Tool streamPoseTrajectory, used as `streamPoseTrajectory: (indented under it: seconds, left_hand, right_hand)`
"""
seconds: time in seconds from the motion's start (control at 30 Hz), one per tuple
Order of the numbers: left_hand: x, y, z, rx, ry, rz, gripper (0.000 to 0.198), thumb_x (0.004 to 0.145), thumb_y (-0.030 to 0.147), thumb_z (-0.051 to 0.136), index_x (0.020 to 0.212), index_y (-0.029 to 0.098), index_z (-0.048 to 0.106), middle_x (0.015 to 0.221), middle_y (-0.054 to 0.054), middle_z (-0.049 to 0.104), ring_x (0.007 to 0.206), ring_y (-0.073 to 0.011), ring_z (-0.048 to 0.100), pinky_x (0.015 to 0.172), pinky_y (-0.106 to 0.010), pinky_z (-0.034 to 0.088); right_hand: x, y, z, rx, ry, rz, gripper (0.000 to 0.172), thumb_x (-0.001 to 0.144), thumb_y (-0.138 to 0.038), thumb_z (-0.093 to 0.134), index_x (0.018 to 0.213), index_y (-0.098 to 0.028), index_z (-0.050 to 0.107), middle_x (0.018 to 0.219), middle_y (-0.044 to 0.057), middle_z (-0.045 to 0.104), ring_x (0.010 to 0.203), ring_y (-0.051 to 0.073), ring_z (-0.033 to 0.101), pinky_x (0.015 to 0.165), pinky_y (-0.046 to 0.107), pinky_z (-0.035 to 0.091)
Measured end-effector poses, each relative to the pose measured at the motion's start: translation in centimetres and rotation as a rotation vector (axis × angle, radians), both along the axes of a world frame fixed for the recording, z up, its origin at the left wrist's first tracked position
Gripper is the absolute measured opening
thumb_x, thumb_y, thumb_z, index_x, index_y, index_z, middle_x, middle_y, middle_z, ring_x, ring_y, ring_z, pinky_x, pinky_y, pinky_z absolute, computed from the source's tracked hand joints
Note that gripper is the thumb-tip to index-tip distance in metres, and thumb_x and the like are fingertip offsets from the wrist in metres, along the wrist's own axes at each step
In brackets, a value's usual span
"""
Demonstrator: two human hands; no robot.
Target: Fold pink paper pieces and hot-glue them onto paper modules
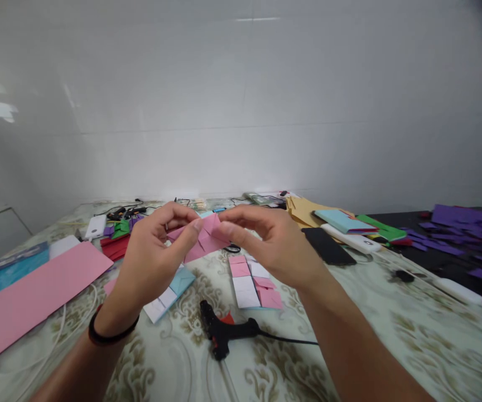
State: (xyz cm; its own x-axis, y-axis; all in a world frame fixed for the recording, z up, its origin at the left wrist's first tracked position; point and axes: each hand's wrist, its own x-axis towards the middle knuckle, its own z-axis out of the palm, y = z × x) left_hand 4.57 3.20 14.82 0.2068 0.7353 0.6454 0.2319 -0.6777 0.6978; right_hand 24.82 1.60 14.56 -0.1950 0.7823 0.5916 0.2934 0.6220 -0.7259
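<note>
A pink folded paper piece (204, 239) is held up over the table between both hands. My left hand (157, 251) pinches its left side between thumb and fingers, and a dark band circles that wrist. On the other side, my right hand (272, 243) grips the paper's right edge, thumb in front. Below and to the right lies a folded pink and white paper piece (247, 290). Another folded piece in white and light blue (180, 282) lies partly behind my left hand. Nearer to me, a black glue gun (224, 332) rests on its side with its cord running right.
A long pink sheet (44, 296) covers the left side. At right are a black phone (328, 245), a white power bank (352, 239), yellow envelopes (308, 211) and many purple paper strips (471, 229). Red paper (114, 247) and cables lie at back left, before a wall.
</note>
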Motion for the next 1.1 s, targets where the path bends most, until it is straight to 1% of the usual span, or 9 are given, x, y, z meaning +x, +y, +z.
streamPoseTrajectory:
  seconds: [0.07,0.2,0.33,0.47,0.67,0.77,0.87,1.0,1.1]
  left_hand:
    - [0.0,0.0,0.0,0.010,0.009,-0.015,0.009,0.092,0.020,0.070,0.084,0.021,0.072,0.078,0.004,0.073,0.068,-0.0082,0.064,0.060,-0.016,0.049]
    - [0.0,0.1,-0.1,-0.037,0.021,-0.100,0.008,0.094,0.023,0.070,0.086,0.021,0.072,0.078,0.003,0.073,0.068,-0.0095,0.065,0.062,-0.018,0.050]
    - [-0.2,0.0,0.0,-0.071,0.110,-0.165,0.010,0.095,0.020,0.067,0.086,0.020,0.072,0.077,0.003,0.073,0.071,-0.0111,0.067,0.067,-0.021,0.052]
    - [-0.3,-0.2,0.1,-0.055,0.156,-0.171,0.012,0.094,0.017,0.066,0.083,0.018,0.070,0.077,0.002,0.073,0.072,-0.0118,0.068,0.068,-0.021,0.052]
    - [-0.2,0.0,-0.1,-0.070,0.118,-0.206,0.008,0.097,0.021,0.067,0.091,0.020,0.073,0.086,0.001,0.077,0.079,-0.0130,0.072,0.073,-0.022,0.054]
    - [-0.4,0.0,-0.2,-0.057,0.099,-0.221,0.011,0.097,0.022,0.068,0.088,0.022,0.073,0.082,0.002,0.075,0.077,-0.0121,0.069,0.072,-0.022,0.052]
    - [-0.5,-0.1,-0.2,-0.054,0.102,-0.241,0.015,0.098,0.024,0.069,0.084,0.021,0.073,0.080,0.002,0.074,0.077,-0.0131,0.068,0.072,-0.024,0.052]
    - [-0.3,-0.3,0.0,-0.049,0.108,-0.242,0.012,0.097,0.020,0.067,0.087,0.021,0.072,0.082,0.001,0.074,0.077,-0.0128,0.069,0.073,-0.024,0.053]
    - [-0.1,-0.4,0.1,-0.014,0.110,-0.223,0.012,0.096,0.017,0.067,0.085,0.020,0.072,0.080,0.002,0.073,0.075,-0.0119,0.068,0.071,-0.023,0.053]
  right_hand:
    - [-0.1,0.0,0.0,-0.029,-0.025,0.029,0.013,0.094,-0.033,0.073,0.092,-0.022,0.079,0.092,0.001,0.080,0.087,0.016,0.071,0.080,0.029,0.054]
    - [-0.1,0.1,-0.2,-0.007,-0.052,-0.001,0.016,0.093,-0.028,0.071,0.080,-0.019,0.075,0.080,0.000,0.074,0.078,0.015,0.065,0.075,0.029,0.050]
    - [0.0,0.2,-0.3,0.012,-0.008,0.019,0.008,0.088,-0.020,0.068,0.081,-0.019,0.071,0.079,-0.001,0.070,0.076,0.015,0.061,0.071,0.029,0.048]
    - [0.2,0.1,-0.4,0.013,0.009,0.004,0.007,0.089,-0.021,0.065,0.084,-0.020,0.069,0.079,-0.001,0.067,0.074,0.014,0.058,0.066,0.028,0.045]
    - [0.1,-0.2,-0.1,0.036,-0.103,-0.003,0.008,0.085,-0.021,0.069,0.078,-0.020,0.067,0.074,-0.003,0.065,0.068,0.013,0.054,0.062,0.027,0.041]
    - [-0.3,-0.3,-0.1,0.044,-0.074,0.000,0.011,0.086,-0.024,0.071,0.077,-0.020,0.066,0.072,-0.003,0.064,0.068,0.013,0.054,0.063,0.027,0.041]
    - [-0.6,-0.4,-0.1,0.032,-0.028,0.018,0.012,0.087,-0.027,0.073,0.079,-0.019,0.067,0.072,-0.003,0.065,0.068,0.012,0.055,0.064,0.026,0.041]
    - [-0.7,-0.5,0.1,0.032,-0.026,0.028,0.012,0.084,-0.024,0.074,0.076,-0.019,0.065,0.070,-0.005,0.062,0.064,0.011,0.052,0.059,0.025,0.038]
    - [-0.6,-0.5,0.2,0.037,-0.047,0.029,0.012,0.082,-0.021,0.073,0.074,-0.020,0.064,0.069,-0.005,0.061,0.065,0.012,0.051,0.061,0.026,0.038]
